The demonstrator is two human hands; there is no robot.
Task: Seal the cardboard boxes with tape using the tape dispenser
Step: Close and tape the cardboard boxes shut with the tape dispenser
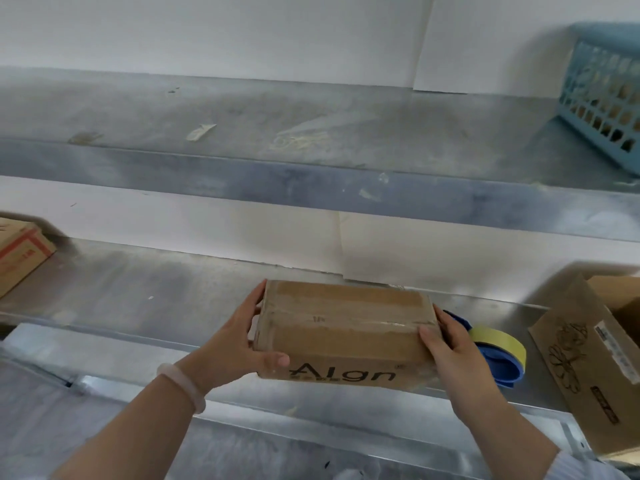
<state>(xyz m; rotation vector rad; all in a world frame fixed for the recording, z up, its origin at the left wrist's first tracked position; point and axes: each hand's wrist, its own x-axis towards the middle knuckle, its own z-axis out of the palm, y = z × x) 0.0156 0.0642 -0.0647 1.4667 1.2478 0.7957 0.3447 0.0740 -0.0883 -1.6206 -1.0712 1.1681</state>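
From the head camera, I have the box gripped between both my hands, one at each short end. My left hand clasps the left end, fingers spread up its side and thumb hooked under the front lower corner, just beside the black lettering on the front face. My right hand presses the right end, thumb lying on the top near the edge, the other fingers wrapped behind where I cannot see them. A pale bracelet sits on my left wrist.

The box is closed, and clear tape runs lengthwise along its top seam. It sits at the lower shelf, over the front edge; whether it rests on the metal or is lifted off it I cannot tell.

The dispenser, blue with a yellow roll, lies on the same shelf just behind my right hand, partly hidden by it. Right of that stands an open box with a flower drawing on its side. A red-printed box sits at the shelf's far left. On the upper shelf, at the right, is a blue basket.
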